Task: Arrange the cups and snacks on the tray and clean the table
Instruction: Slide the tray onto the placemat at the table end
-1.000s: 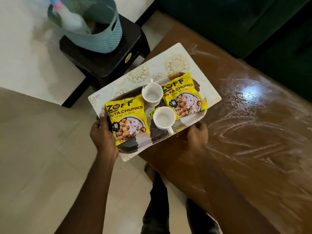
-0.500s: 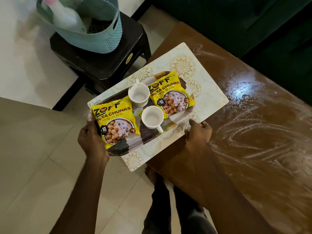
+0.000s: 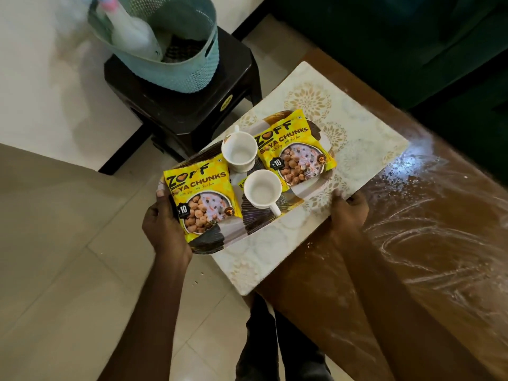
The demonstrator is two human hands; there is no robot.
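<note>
Over the tabletop (image 3: pixel 412 243) corner, head view: left hand (image 3: pixel 165 224) at 8 o'clock and right hand (image 3: pixel 349 213) at 4 o'clock grip the tray (image 3: pixel 258 224) carrying cups (image 3: pixel 262 192) and snack packets (image 3: pixel 202 198); any tilt could slide cups floorward.

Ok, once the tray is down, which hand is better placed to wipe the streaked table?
Right, probably. The right hand holds the tray over the table, beside the streaks; the left hand holds its end over the floor.
</note>
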